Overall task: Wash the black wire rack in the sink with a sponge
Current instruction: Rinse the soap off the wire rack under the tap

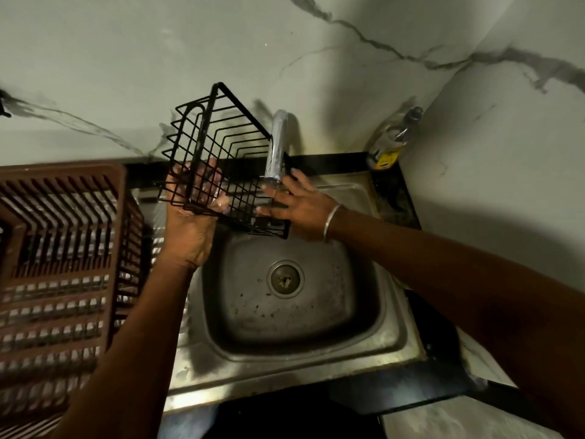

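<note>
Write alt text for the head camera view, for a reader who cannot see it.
Seen from above, a left hand holds a black wire rack tilted over a steel sink beside the faucet, while the right hand, fingers spread, touches its lower side. A brown dish rack stands to the left; no sponge shows.

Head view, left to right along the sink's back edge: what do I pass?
Brown dish drainer → left hand → faucet → right hand → bottle in the corner. The black wire rack spans left hand to faucet, so it is unplaced.
</note>
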